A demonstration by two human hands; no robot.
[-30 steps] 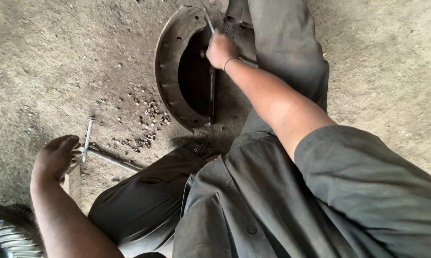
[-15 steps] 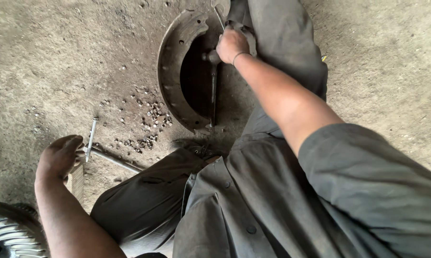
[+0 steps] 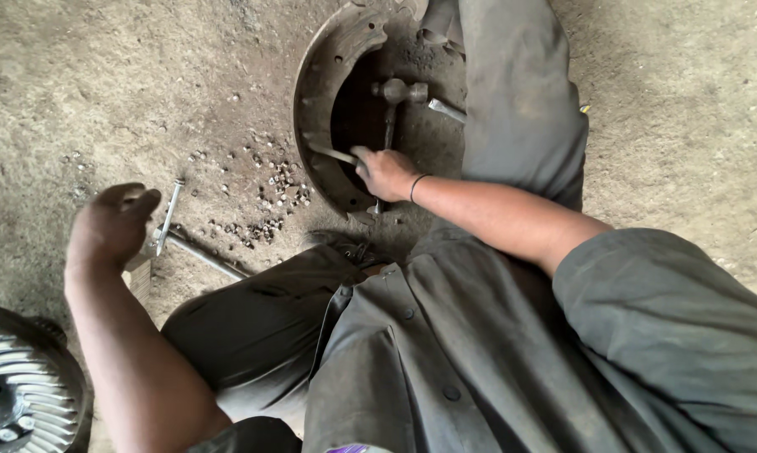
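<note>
No packages, labels, signs or screens appear anywhere in the frame, from the upper left to the lower right.

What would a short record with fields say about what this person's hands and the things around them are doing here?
setting: dusty concrete floor, person seated
right hand: closed on the handle of a hammer, its head inside the drum
left hand: blurred, raised over a T-shaped metal tool; grip unclear
main part: rusty round brake drum lying beside the leg
also in drum: thin metal rod
loose bits: small nuts scattered on the floor
lower left corner: ribbed metal part
</note>
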